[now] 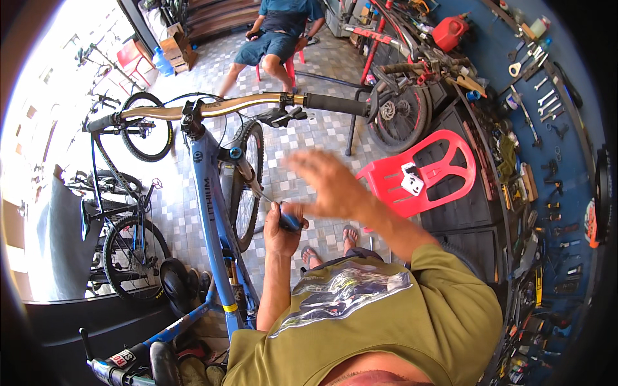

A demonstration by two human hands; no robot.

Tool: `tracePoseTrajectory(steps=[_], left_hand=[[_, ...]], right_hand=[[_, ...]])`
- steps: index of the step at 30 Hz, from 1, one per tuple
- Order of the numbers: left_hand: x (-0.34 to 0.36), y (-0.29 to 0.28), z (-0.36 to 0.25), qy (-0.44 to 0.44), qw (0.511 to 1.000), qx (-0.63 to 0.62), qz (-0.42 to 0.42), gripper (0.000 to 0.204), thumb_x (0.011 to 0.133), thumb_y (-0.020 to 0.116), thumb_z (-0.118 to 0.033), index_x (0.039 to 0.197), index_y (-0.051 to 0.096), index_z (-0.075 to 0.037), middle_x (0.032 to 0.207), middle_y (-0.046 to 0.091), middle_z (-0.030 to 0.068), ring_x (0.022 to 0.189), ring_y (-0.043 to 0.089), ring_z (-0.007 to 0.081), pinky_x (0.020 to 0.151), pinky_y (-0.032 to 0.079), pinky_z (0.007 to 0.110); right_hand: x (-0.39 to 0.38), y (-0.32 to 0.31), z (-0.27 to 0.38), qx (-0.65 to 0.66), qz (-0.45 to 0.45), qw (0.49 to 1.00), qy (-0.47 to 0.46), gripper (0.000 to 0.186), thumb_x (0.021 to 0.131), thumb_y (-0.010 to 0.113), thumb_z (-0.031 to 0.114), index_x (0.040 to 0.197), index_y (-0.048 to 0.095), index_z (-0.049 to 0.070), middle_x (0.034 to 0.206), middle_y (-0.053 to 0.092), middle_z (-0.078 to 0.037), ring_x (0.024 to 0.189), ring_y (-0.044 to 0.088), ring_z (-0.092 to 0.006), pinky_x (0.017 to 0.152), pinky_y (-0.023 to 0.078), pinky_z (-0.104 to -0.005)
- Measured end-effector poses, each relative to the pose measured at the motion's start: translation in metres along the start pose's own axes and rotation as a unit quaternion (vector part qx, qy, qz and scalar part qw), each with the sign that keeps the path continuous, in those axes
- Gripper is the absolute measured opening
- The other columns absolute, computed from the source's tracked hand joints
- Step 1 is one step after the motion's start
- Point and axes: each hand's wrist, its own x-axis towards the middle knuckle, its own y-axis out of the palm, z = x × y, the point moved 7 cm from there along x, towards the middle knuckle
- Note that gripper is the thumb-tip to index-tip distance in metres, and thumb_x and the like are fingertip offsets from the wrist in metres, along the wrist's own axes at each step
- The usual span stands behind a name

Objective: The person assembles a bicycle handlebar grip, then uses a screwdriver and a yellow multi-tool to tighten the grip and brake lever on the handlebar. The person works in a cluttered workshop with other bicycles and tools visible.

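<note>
Gripping a blue-and-dark tool beside a blue bicycle

In the head view, the tool shows a short, thick handle and a slim metal shaft slanting up and left toward the bicycle's front fork. It sits in the person's left hand, right of the frame. That hand's grip is closed around the handle, thumb pointing up. The right hand, blurred, hangs just above with its grip loose and fingers spread leftward; whether its thumb touches the tool cannot be told. A red chair stands to the right, bearing a small white object.
</note>
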Motion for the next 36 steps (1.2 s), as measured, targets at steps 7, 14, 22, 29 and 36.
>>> tracePoseTrajectory(steps=[7, 14, 22, 29, 36], left_hand=[[-0.006, -0.031, -0.013, 0.019, 0.994, 0.099, -0.045, 0.027, 0.105, 0.061, -0.035, 0.099, 0.066, -0.009, 0.084, 0.067, 0.0039, 0.071, 0.066, 0.0191, 0.064, 0.056, 0.045], [-0.03, -0.035, -0.019, 0.041, 0.99, 0.114, -0.067, 0.03, 0.105, 0.06, -0.033, 0.099, 0.066, -0.004, 0.088, 0.066, 0.0068, 0.072, 0.066, 0.0196, 0.065, 0.058, 0.043], [-0.043, -0.055, -0.025, 0.047, 0.986, 0.136, -0.089, 0.03, 0.105, 0.061, -0.029, 0.1, 0.068, 0.0, 0.09, 0.067, 0.0093, 0.073, 0.067, 0.0204, 0.065, 0.059, 0.042], [-0.051, -0.066, -0.029, 0.059, 0.977, 0.172, -0.108, 0.031, 0.104, 0.061, -0.03, 0.1, 0.067, 0.0, 0.094, 0.068, 0.011, 0.075, 0.067, 0.0215, 0.064, 0.06, 0.042], [-0.058, -0.079, -0.027, 0.045, 0.964, 0.211, -0.158, 0.033, 0.103, 0.061, -0.033, 0.101, 0.066, -0.001, 0.087, 0.066, 0.0096, 0.074, 0.064, 0.0188, 0.064, 0.057, 0.041]], right_hand=[[0.064, -0.046, -0.1, -0.315, 0.084, 0.926, 0.191, 0.058, 0.084, 0.077, 0.032, 0.13, 0.058, 0.001, 0.119, 0.069, -0.019, 0.118, 0.064, -0.0361, 0.103, 0.049, -0.0485], [0.102, -0.049, -0.174, -0.262, 0.139, 0.917, 0.265, 0.032, 0.078, 0.076, 0.031, 0.095, 0.076, 0.005, 0.097, 0.076, -0.022, 0.095, 0.074, -0.0391, 0.086, 0.059, -0.0484], [0.163, -0.035, -0.213, -0.241, 0.189, 0.928, 0.211, 0.035, 0.071, 0.072, 0.032, 0.096, 0.08, 0.008, 0.1, 0.076, -0.022, 0.1, 0.073, -0.0398, 0.087, 0.058, -0.0488], [0.173, -0.028, -0.227, -0.254, 0.142, 0.931, 0.221, 0.033, 0.074, 0.069, 0.033, 0.093, 0.08, 0.008, 0.098, 0.076, -0.022, 0.096, 0.074, -0.0395, 0.086, 0.058, -0.0484], [0.17, -0.029, -0.216, -0.246, 0.119, 0.937, 0.218, 0.032, 0.08, 0.061, 0.033, 0.091, 0.08, 0.01, 0.095, 0.076, -0.023, 0.095, 0.075, -0.0393, 0.087, 0.058, -0.0497]])
